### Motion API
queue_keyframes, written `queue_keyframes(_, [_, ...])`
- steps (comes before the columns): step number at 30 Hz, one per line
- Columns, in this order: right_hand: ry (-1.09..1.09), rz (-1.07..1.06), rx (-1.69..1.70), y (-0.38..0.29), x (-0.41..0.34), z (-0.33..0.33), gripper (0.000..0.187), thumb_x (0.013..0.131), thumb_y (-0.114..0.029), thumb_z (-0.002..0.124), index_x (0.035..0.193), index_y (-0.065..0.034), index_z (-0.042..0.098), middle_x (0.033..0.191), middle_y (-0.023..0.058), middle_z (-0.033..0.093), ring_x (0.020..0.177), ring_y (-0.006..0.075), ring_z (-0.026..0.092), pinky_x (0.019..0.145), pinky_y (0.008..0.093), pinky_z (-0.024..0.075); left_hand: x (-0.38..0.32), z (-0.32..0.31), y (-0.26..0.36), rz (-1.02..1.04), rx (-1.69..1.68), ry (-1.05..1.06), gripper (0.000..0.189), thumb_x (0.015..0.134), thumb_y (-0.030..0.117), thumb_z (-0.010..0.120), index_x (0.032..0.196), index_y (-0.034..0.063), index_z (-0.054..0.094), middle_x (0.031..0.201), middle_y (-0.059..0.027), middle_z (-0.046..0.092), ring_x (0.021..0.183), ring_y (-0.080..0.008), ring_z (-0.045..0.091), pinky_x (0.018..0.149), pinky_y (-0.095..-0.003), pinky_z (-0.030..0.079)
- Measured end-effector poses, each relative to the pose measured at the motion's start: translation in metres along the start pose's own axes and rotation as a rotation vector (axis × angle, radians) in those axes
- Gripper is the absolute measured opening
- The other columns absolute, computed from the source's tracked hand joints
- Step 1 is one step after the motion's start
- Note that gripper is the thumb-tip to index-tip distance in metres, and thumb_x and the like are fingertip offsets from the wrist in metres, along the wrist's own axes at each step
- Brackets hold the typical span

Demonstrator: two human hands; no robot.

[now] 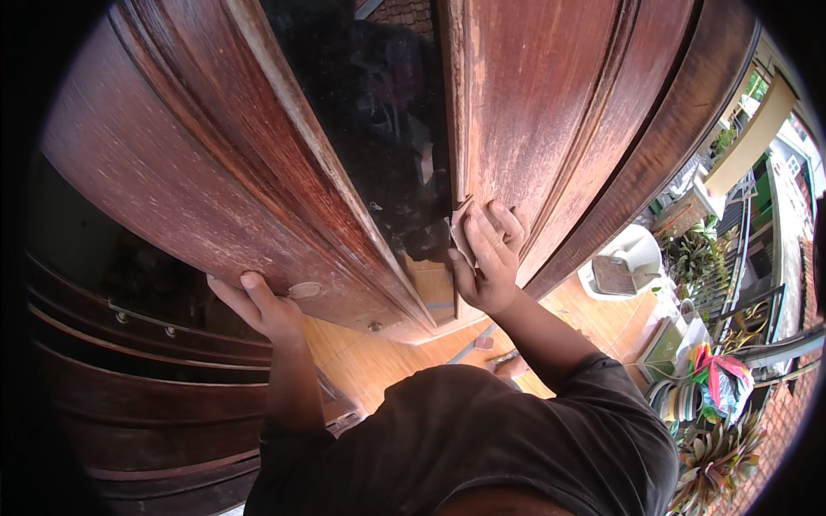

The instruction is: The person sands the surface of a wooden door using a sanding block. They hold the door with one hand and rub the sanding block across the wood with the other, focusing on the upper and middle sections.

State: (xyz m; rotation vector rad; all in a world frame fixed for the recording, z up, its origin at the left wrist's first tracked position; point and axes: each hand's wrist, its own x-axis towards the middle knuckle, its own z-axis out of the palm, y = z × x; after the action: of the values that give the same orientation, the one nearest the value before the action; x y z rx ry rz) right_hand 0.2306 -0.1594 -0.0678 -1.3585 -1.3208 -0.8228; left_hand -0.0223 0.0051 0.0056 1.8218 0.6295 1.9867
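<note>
A reddish-brown wooden door (213, 174) with a narrow dark glass pane (381, 129) stands before me. My right hand (490, 258) presses a folded piece of sandpaper (462, 233) to the wooden strip along the pane's right side. Around that hand the wood looks pale and worn. My left hand (264, 309) grips the door's left edge, its thumb on the face and the other fingers partly hidden behind. Near that thumb is an oval pale patch (304, 289), and a small round metal fitting (375, 327) sits further right.
Tiled floor (342, 338) lies below, with a small reddish block (483, 343) on it. A white plastic chair (629, 258) at the right bears a brown rectangular object (613, 275). Potted plants (716, 461) and a colourful plastic bag (723, 384) stand along the right. Dark glass and panelling (148, 400) fill the left.
</note>
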Motion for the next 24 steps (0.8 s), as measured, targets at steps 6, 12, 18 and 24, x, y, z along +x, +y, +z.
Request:
queue_keyframes(6, [0.069, 0.02, 0.097, -0.017, 0.019, -0.009, 0.069, 0.071, 0.003, 0.082, 0.137, -0.003, 0.062, 0.132, 0.0112, 0.069, 0.107, 0.0279, 0.062, 0.09, 0.0414, 0.0443, 0.001, 0.001, -0.003, -0.022, -0.041, -0.009, 0.068, 0.108, 0.042, 0.048, 0.151, -0.0088, 0.033, 0.144, -0.0245, 0.046, 0.128, -0.0297, 0.048, 0.105, -0.0435, 0.043])
queue_keyframes(12, [0.133, -0.003, 0.108, -0.016, 0.031, -0.008, 0.062, 0.075, 0.009, 0.076, 0.135, -0.0004, 0.062, 0.117, 0.0129, 0.071, 0.089, 0.0243, 0.065, 0.083, 0.0371, 0.0433, 0.0, 0.0, -0.003, -0.06, -0.066, -0.017, 0.07, 0.107, 0.043, 0.049, 0.151, -0.0084, 0.032, 0.145, -0.0244, 0.045, 0.13, -0.03, 0.047, 0.106, -0.0435, 0.043])
queue_keyframes(18, [0.118, -0.019, 0.049, -0.017, 0.032, -0.006, 0.055, 0.08, 0.011, 0.066, 0.134, 0.0014, 0.062, 0.112, 0.0135, 0.069, 0.088, 0.0236, 0.064, 0.081, 0.0369, 0.0412, 0.0, 0.0, -0.002, -0.043, -0.038, 0.005, 0.07, 0.107, 0.044, 0.05, 0.151, -0.0078, 0.032, 0.145, -0.0239, 0.044, 0.13, -0.0296, 0.048, 0.105, -0.0432, 0.043])
queue_keyframes(24, [0.09, 0.101, 0.147, -0.027, 0.031, -0.001, 0.048, 0.088, 0.009, 0.065, 0.135, 0.0054, 0.06, 0.114, 0.019, 0.065, 0.1, 0.0303, 0.062, 0.089, 0.0381, 0.047, 0.0, -0.001, 0.0, -0.065, -0.062, -0.008, 0.069, 0.106, 0.044, 0.051, 0.15, -0.0073, 0.034, 0.143, -0.0232, 0.046, 0.127, -0.0294, 0.048, 0.104, -0.0435, 0.043])
